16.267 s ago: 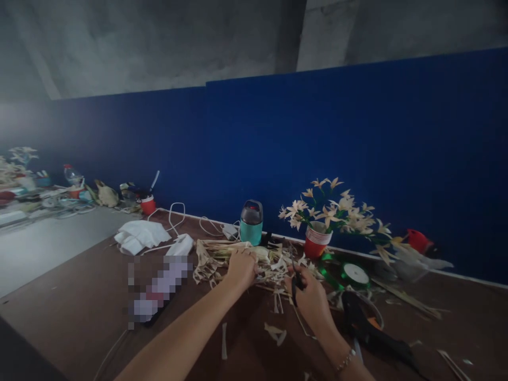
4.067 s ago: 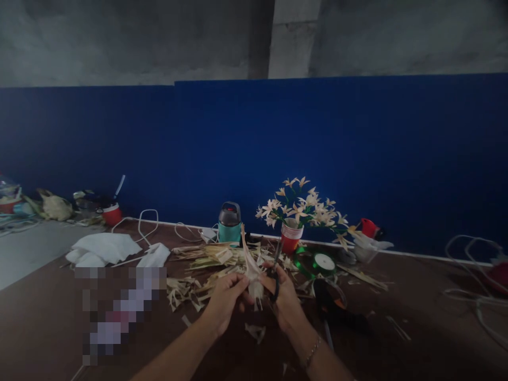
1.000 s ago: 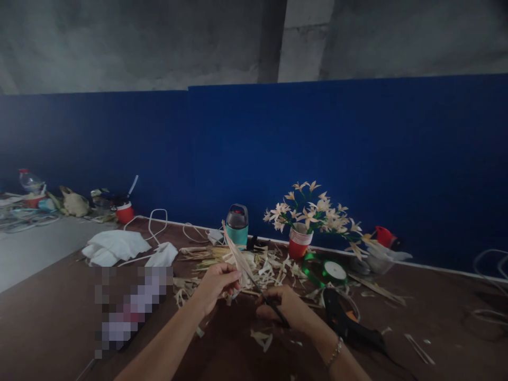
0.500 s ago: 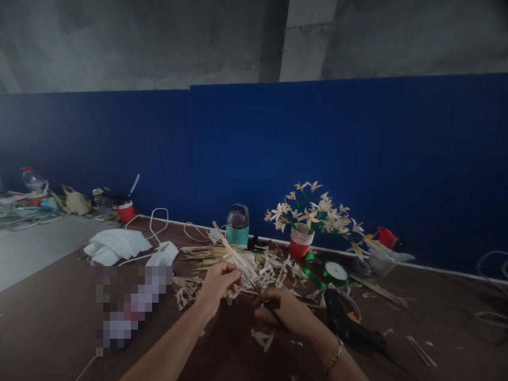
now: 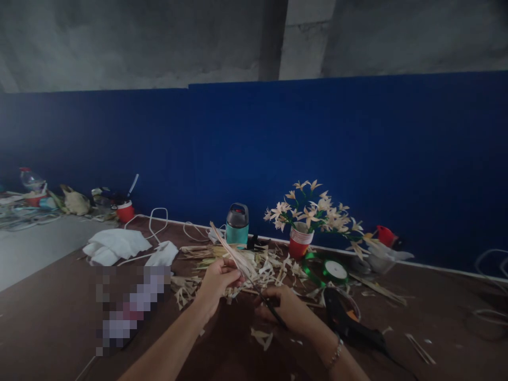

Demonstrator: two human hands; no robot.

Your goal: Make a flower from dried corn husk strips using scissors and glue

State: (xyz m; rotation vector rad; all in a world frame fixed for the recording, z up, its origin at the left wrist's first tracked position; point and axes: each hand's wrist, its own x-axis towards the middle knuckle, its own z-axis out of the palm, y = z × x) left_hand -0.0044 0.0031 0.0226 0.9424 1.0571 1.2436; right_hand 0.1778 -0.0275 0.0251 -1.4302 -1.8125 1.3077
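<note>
My left hand [image 5: 222, 278] pinches a long pale strip of dry husk [image 5: 227, 242] between thumb and fingers, its narrow end pointing up and to the left. In my right hand [image 5: 280, 307] is a slim dark tool [image 5: 273, 311] with a thin pointed end; its exact kind is hard to make out. The tool's tip meets the lower end of the husk strip, close to my left fingertips. Behind both hands spreads a heap of dry husk scraps [image 5: 273, 267]. A loose husk piece [image 5: 262, 338] lies in front of my right hand.
Husk flowers stand in stacked red paper cups [image 5: 300, 243]. Green ribbon spool [image 5: 335, 270] and black glue gun [image 5: 351, 323] lie to the right. A teal-and-dark container [image 5: 237, 230] stands at the back, before a blue partition [image 5: 238, 143]. White cloth [image 5: 117, 246] lies left.
My left hand and the husk strip have tilted slightly left, and the strip's broad side shows more. My right hand and the dark tool have hardly moved.
</note>
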